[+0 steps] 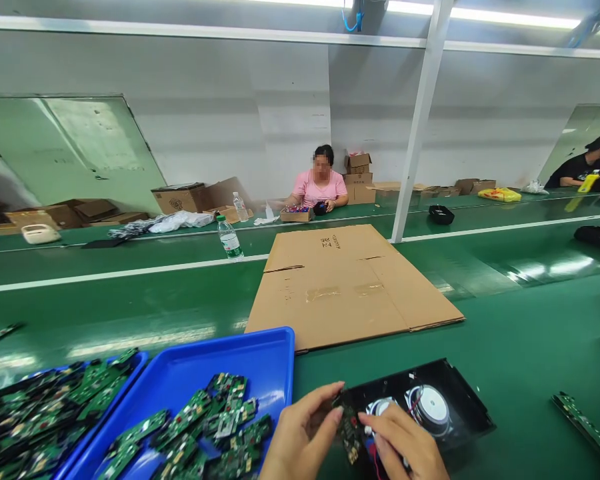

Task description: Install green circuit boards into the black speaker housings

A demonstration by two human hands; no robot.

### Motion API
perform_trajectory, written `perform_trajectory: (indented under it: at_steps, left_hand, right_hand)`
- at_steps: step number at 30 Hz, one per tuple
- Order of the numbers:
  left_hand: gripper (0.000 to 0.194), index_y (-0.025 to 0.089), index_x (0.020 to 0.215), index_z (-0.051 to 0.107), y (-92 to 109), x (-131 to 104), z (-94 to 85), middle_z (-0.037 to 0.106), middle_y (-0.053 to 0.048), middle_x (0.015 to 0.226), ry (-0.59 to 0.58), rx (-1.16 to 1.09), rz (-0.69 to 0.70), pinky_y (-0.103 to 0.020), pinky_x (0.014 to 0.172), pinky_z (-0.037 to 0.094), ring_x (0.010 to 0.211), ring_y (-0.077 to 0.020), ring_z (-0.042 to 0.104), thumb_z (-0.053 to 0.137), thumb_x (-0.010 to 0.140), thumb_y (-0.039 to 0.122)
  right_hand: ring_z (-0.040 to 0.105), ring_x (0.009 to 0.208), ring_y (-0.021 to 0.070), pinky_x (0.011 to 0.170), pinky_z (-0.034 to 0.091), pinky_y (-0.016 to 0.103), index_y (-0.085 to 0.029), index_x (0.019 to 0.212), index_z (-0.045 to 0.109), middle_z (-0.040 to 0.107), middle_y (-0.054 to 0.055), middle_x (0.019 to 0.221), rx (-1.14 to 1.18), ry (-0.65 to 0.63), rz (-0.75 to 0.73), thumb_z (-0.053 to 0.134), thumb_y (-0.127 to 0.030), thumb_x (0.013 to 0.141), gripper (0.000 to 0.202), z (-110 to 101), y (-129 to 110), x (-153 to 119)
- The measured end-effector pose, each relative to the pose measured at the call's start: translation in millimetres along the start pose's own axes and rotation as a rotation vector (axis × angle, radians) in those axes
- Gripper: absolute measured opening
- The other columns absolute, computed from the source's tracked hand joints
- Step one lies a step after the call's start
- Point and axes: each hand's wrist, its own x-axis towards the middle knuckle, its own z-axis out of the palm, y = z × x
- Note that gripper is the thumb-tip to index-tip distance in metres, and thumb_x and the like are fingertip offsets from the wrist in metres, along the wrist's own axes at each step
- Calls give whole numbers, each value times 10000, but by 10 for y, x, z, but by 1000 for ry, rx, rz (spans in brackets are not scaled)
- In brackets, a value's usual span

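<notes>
My left hand [300, 437] and my right hand [405, 447] are at the bottom middle, both pinching a small green circuit board [350, 433] held upright between them. The board is over the near left corner of a black speaker panel [473, 417] that lies on the green bench and carries two round white speaker cones [430, 403]. Thin wires run from the board toward the speakers. Left of my hands stands a blue tray [260, 357] with several green circuit boards [215, 427] in it.
A second blue tray [141, 360] heaped with boards sits at the far left. A flattened cardboard sheet [345, 283] lies ahead, with a water bottle [229, 239] and a white post [420, 120]. A loose board strip [577, 417] lies at the right. Two people sit across the bench among cartons.
</notes>
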Motion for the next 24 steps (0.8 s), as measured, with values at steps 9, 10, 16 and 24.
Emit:
perform_trajectory:
  at_steps: [9,10,16,24]
  left_hand:
    - [308,309,986,770,-328,28,42,776,-30,903,-15,185,78,-212,651,592,725,-185,722,649,728,426]
    - [304,305,974,773,-346,29,50,775,-32,911,-6,192,71,-214,674,593,751,-191,728,649,723,422]
    - [266,313,920,783,-289,38,57,778,-23,881,2,215,41,-213,714,592,779,-194,734,661,698,396]
    - [291,338,984,763,-99,-58,117,751,9,805,-33,435,169,-194,649,499,713,-142,677,531,809,318]
  right_hand:
    - [459,526,91,462,424,195,-134,935,644,503,-6,598,-223,93,-96,538,-14,810,203,70,-30,-23]
    - [453,520,88,463,421,195,-137,908,645,498,-9,590,-232,89,-110,552,-14,805,185,68,-36,-23]
    - [446,485,81,452,393,195,-125,772,651,475,-10,551,-287,87,-177,532,-16,826,170,38,-84,63]
    - [389,418,84,395,269,230,-128,659,640,421,-27,489,-430,78,-335,496,-10,846,264,46,-118,174]
